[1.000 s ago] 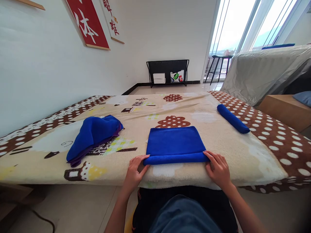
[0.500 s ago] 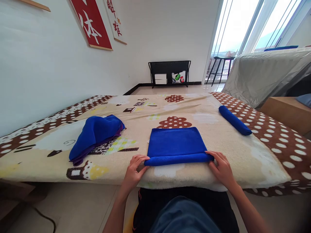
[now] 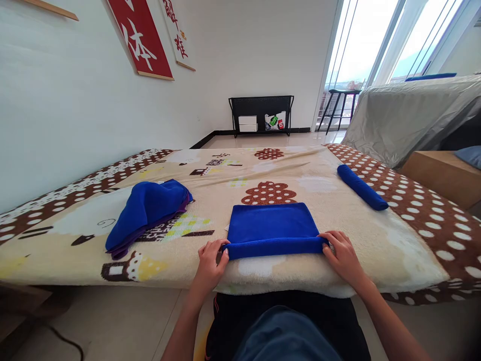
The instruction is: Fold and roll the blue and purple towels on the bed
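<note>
A blue towel (image 3: 272, 222) lies on the bed in front of me, its near edge rolled into a thick tube and the far part flat. My left hand (image 3: 211, 258) is closed around the left end of that roll, thumb on the near side. At the right end, my right hand (image 3: 341, 252) grips the roll with fingers over the top. A finished-looking blue towel roll (image 3: 362, 187) rests farther off to the right. On the left sits a loose heap of blue and purple cloths (image 3: 148, 213).
A cream patterned blanket (image 3: 210, 200) with brown polka-dot borders covers the bed. Beyond it stands a black rack (image 3: 262, 113) against the wall. A stool (image 3: 340, 108) is by the window, and covered furniture (image 3: 409, 110) stands at the right.
The rolled near edge has grown a little thicker, and the flat part of the towel is shorter. Both hands stay at the roll's ends.
</note>
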{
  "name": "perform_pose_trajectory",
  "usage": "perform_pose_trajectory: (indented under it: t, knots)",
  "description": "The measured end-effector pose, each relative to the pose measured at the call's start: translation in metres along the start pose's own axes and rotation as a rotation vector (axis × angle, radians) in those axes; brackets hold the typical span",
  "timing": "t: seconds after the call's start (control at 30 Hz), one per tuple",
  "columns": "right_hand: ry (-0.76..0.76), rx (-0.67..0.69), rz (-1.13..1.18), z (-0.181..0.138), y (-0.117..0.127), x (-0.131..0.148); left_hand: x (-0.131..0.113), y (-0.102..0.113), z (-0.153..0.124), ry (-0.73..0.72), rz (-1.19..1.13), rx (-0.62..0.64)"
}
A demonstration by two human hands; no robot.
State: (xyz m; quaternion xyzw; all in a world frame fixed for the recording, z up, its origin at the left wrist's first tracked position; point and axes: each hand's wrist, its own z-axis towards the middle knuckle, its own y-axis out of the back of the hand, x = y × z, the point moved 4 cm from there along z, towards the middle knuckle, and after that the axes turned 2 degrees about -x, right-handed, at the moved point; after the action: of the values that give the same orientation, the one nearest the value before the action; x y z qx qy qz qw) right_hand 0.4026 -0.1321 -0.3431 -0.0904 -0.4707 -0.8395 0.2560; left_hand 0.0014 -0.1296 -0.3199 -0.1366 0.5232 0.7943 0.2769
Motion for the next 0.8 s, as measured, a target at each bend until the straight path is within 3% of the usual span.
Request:
perform_pose_trajectory:
  t: [0.1,0.17,0.27,0.37,0.5,0.67,0.8]
  knots:
    - [0.007,-0.161,-0.171,0.002,-0.005,0.022,-0.024,-0.008,0.004,-0.072,0.192,-0.172]
    - [0.083,-0.177,-0.154,0.003,-0.014,0.047,-0.049,-0.02,0.004,-0.2,0.242,-0.217]
    - [0.267,-0.106,-0.046,0.006,-0.036,0.089,-0.088,-0.049,0.004,-0.468,0.229,-0.107]
    - [0.355,-0.056,0.009,0.01,-0.053,0.114,-0.104,-0.073,0.006,-0.556,0.248,-0.029]
    - [0.349,-0.038,-0.021,0.009,-0.055,0.104,-0.086,-0.072,0.008,-0.528,0.261,0.006]
    - [0.274,-0.044,-0.099,-0.003,-0.033,0.058,-0.043,-0.042,-0.001,-0.466,0.305,-0.012]
    - [0.253,-0.015,-0.123,-0.011,-0.02,0.041,-0.028,-0.026,-0.012,-0.425,0.371,-0.03]
